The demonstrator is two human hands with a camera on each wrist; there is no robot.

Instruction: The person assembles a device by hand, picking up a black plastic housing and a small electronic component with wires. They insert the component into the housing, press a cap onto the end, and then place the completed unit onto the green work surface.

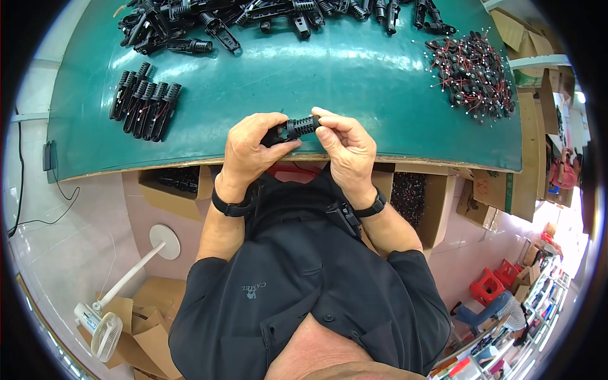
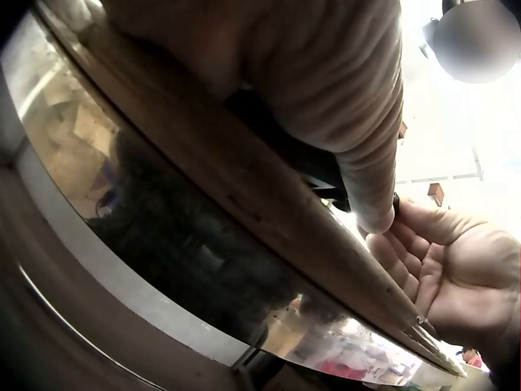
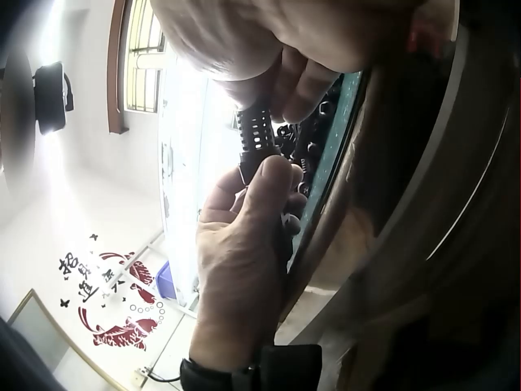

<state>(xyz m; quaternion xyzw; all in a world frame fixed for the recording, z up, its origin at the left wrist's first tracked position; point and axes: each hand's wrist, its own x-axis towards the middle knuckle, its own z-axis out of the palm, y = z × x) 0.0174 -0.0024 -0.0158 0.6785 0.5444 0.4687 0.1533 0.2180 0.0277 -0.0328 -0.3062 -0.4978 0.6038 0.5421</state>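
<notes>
Between my two hands, just over the table's near edge, is a black plastic housing (image 1: pixel 300 128) with a ribbed, slotted sleeve at one end. My left hand (image 1: pixel 248 147) grips its wider body between thumb and fingers. At the other end, the fingertips and thumb of my right hand (image 1: pixel 348 147) pinch the tip of the sleeve. In the right wrist view the slotted sleeve (image 3: pixel 256 130) shows between both hands. The left wrist view has the housing mostly hidden behind the left hand (image 2: pixel 326 90).
Similar housings (image 1: pixel 144 104) lie in a neat group at the left of the green table (image 1: pixel 285 76). A heap of them (image 1: pixel 215 28) spreads along the back. Small round parts with red wires (image 1: pixel 472 76) are piled at right. Open cartons (image 1: pixel 437 209) stand beneath the near edge.
</notes>
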